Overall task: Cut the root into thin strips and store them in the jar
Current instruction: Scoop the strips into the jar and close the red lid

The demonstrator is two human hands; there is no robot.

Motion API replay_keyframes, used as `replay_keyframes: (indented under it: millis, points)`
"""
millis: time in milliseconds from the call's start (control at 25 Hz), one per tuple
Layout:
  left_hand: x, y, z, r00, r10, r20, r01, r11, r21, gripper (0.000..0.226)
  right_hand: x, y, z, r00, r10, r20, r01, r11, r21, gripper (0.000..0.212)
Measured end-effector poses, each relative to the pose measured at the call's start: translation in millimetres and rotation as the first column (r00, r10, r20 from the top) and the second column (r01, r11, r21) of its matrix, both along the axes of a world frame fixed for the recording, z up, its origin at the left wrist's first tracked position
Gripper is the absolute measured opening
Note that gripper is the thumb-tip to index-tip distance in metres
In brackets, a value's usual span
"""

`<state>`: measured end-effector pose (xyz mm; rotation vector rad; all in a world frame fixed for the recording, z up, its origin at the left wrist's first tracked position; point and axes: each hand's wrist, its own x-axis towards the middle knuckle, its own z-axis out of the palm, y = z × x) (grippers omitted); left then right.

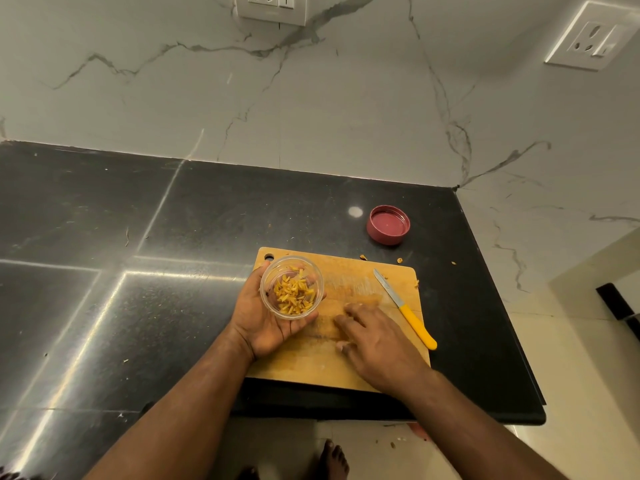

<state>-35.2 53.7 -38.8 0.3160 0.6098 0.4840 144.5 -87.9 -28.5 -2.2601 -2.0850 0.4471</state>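
dim warm light, glare streaks on the countertop (104,306), wide-angle bending at edges.

My left hand (266,320) holds the clear jar (292,287) of yellow-orange strips (294,295). The cutting board (346,368) is tan, the knife (403,308) handle yellow, the lid (388,224) dusky red, the counter (138,237) black, the wall (311,116) white with grey veins.

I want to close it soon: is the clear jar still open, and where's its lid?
Open. The small clear jar in the left hand shows yellow strips through its uncovered mouth; the round red lid lies on the black counter.
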Motion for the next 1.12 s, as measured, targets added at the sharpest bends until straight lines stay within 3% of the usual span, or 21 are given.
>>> replay_keyframes:
  millis: [880,920,1000,1040,1080,1120]
  points:
    - [1,-5,5,1.000,-0.003,-0.012,0.003,1.000,0.022,0.072,-11,-3,7,0.984,0.125,0.124,-0.132,0.990,0.048,0.034]
    - [1,-5,5,1.000,-0.003,-0.019,0.004,1.000,0.021,0.072,-10,0,8,0.990,0.094,0.102,-0.099,0.994,0.045,0.033]
    - [1,-5,5,0.999,-0.001,-0.042,0.002,1.000,0.022,0.071,-1,10,15,0.984,-0.165,-0.066,0.169,0.984,0.052,0.028]
    - [1,-4,4,0.998,-0.002,-0.055,0.003,1.000,0.025,0.072,7,17,21,0.907,-0.356,-0.225,0.371,0.928,0.030,0.026]
    - [1,-4,4,0.998,-0.005,-0.068,0.007,1.000,0.028,0.073,17,22,26,0.740,-0.515,-0.432,0.547,0.835,-0.059,0.022]
    - [2,-4,4,0.997,-0.011,-0.082,0.013,0.999,0.033,0.074,23,25,32,0.478,-0.597,-0.645,0.647,0.736,-0.202,0.020]
